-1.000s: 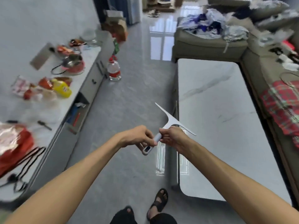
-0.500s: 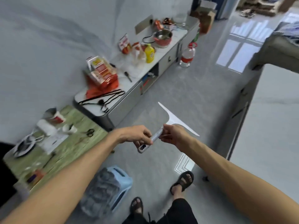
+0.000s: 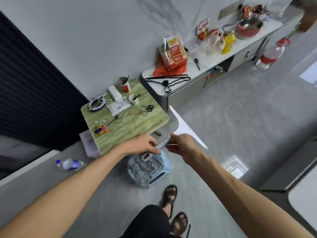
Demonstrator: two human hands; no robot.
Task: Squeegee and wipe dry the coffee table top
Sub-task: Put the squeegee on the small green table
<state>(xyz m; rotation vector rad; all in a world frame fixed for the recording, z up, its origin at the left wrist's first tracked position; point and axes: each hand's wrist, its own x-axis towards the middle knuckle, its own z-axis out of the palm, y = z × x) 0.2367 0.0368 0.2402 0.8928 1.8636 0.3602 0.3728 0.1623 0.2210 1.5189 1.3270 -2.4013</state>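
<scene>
Over the floor (image 3: pixel 240 117), off the coffee table surface (image 3: pixel 305 198), left hand (image 3: pixel 142 146) grips the squeegee (image 3: pixel 181 127) handle, right hand (image 3: pixel 182 145) pinches its neck, probably readying the blade.

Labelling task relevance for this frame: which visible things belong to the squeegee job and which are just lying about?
Job: squeegee, gripped at the handle by the left hand and right hand; coffee table, only a corner at the right edge.
Lying about: blue stool, floor water bottle, green side table, scissors, hangers, yellow bottle, red pot.
</scene>
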